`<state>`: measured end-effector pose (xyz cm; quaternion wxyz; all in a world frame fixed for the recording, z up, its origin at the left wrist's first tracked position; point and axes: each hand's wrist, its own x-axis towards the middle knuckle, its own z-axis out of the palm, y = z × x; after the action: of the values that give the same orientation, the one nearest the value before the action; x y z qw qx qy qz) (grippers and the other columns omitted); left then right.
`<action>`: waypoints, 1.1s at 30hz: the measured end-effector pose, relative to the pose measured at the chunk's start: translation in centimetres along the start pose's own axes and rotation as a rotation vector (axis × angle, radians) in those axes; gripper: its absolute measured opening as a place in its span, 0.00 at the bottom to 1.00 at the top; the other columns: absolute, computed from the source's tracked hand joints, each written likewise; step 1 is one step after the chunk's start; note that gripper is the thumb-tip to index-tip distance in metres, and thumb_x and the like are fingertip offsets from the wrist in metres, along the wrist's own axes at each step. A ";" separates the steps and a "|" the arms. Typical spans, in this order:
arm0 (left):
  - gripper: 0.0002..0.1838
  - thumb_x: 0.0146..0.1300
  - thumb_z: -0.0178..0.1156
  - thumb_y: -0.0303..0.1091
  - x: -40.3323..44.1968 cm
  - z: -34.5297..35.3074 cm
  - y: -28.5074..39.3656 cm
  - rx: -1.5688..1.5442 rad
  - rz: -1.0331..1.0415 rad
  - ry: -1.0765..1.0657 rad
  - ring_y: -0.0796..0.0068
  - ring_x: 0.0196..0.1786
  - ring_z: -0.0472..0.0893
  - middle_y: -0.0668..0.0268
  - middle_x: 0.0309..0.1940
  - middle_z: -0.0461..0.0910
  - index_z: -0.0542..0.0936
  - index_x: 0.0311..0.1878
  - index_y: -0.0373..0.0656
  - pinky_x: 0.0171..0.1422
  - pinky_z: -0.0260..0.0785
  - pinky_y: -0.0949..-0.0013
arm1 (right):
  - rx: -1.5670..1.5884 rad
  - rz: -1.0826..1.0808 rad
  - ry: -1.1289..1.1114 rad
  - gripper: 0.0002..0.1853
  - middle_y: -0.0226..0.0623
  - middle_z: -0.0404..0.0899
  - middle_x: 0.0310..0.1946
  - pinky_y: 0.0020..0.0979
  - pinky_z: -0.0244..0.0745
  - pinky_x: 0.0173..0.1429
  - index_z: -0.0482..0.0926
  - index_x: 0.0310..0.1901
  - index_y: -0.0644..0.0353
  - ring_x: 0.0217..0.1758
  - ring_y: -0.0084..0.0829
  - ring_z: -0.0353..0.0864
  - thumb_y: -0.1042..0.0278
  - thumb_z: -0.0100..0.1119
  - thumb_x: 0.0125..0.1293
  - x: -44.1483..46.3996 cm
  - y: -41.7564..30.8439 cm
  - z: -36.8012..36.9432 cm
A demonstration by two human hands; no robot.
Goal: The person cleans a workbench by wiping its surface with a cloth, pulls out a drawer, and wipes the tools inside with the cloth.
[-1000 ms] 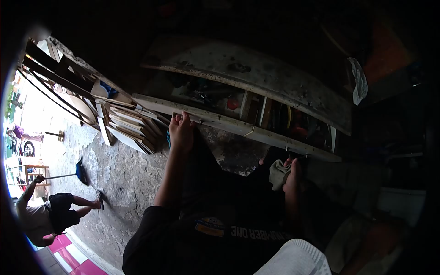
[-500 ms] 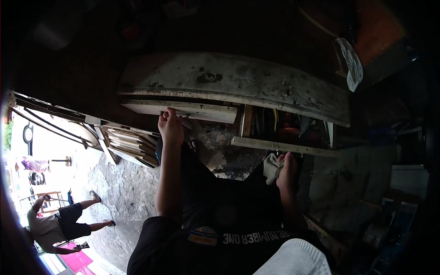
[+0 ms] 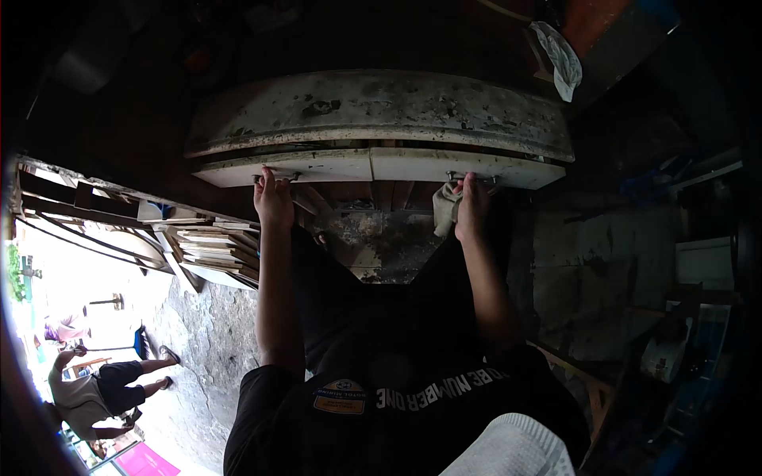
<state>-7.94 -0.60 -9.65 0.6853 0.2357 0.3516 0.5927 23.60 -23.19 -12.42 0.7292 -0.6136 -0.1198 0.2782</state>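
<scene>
Two pale drawer fronts sit side by side under a worn, stained tabletop (image 3: 381, 103). My left hand (image 3: 274, 202) is closed at the metal handle (image 3: 295, 176) of the left drawer (image 3: 337, 165). At the handle (image 3: 452, 175) of the right drawer (image 3: 413, 166), my right hand (image 3: 473, 210) is closed, with a greyish cloth (image 3: 445, 210) bunched in it. Both fronts lie nearly in line. A narrow dark gap shows between them and the tabletop, and the drawers' contents are hidden.
Stacked wooden boards (image 3: 218, 250) stand to the left. Beyond them, a person (image 3: 95, 393) is on the bright, worn floor (image 3: 194, 349), near a blue dustpan or broom head (image 3: 140, 343). A crumpled plastic bag (image 3: 559, 63) lies at upper right; dim clutter fills the right side.
The right drawer, pulled out with tools showing inside, has moved in under the tabletop with my right hand. My left hand stays at the left drawer's handle.
</scene>
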 end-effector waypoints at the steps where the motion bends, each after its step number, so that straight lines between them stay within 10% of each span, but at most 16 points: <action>1: 0.11 0.74 0.58 0.37 -0.4 0.3 0.0 0.000 0.010 0.009 0.82 0.28 0.73 0.76 0.27 0.74 0.71 0.33 0.54 0.43 0.71 0.71 | 0.021 -0.014 0.013 0.18 0.28 0.74 0.32 0.26 0.66 0.47 0.77 0.38 0.60 0.37 0.20 0.71 0.51 0.55 0.75 1.1 0.0 0.6; 11: 0.11 0.74 0.58 0.37 -1.3 0.7 1.0 -0.070 -0.048 -0.013 0.83 0.25 0.72 0.78 0.23 0.69 0.69 0.33 0.54 0.40 0.74 0.71 | 0.085 0.183 0.031 0.22 0.29 0.75 0.30 0.29 0.70 0.47 0.77 0.42 0.60 0.37 0.23 0.74 0.44 0.57 0.72 0.6 0.3 4.9; 17: 0.10 0.73 0.59 0.35 0.7 -1.5 -1.2 -0.215 -0.024 -0.015 0.81 0.27 0.72 0.78 0.25 0.68 0.69 0.34 0.55 0.41 0.75 0.69 | -0.471 -0.558 -0.465 0.18 0.33 0.80 0.38 0.31 0.72 0.56 0.76 0.48 0.61 0.45 0.24 0.78 0.62 0.71 0.63 -6.9 -4.7 12.4; 22: 0.11 0.71 0.61 0.37 0.1 -0.5 0.1 -0.252 -0.056 0.009 0.81 0.26 0.70 0.78 0.26 0.67 0.68 0.36 0.54 0.38 0.73 0.71 | -0.885 -1.050 -0.672 0.30 0.45 0.80 0.52 0.41 0.74 0.61 0.73 0.63 0.59 0.60 0.47 0.78 0.63 0.71 0.59 -9.2 -10.2 19.3; 33: 0.17 0.70 0.63 0.38 -1.8 -0.4 0.8 -0.146 -0.094 0.096 0.81 0.25 0.68 0.76 0.27 0.66 0.62 0.34 0.55 0.35 0.70 0.70 | -1.445 -0.901 -0.661 0.25 0.43 0.76 0.49 0.44 0.76 0.53 0.74 0.58 0.56 0.56 0.47 0.78 0.71 0.68 0.59 -11.3 -9.1 23.8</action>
<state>-8.86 -2.25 -8.90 0.7102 0.1399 0.3505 0.5943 4.38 -10.55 3.43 0.1355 -0.7050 -0.6960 -0.0140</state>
